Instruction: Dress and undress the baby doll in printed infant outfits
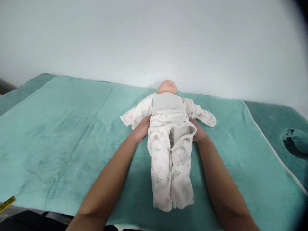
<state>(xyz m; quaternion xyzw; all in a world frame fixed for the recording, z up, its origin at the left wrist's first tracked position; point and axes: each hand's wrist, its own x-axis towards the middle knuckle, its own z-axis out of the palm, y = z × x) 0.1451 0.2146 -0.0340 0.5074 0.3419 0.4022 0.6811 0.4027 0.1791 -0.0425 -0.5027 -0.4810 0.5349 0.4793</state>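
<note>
A baby doll [167, 102] lies on its back, its head toward the wall. White printed baby pants [159, 160] cover its legs and reach up to its waist, with an opening at the crotch. A matching baby jacket [144, 108] is spread under it, both sleeves out to the sides and the front apart, baring the grey torso. My left hand [143, 127] is at the left side of the waistband, its fingers hidden behind the doll. My right hand [197, 131] is at the opposite side of the waistband, fingers likewise tucked out of sight.
A light green towel [72, 128] covers the table, over a darker green cover [267, 118]. The wall [144, 41] rises right behind the doll's head. At the right is a hole with a dark strap [295, 146]. A yellow strip [7, 203] shows at lower left.
</note>
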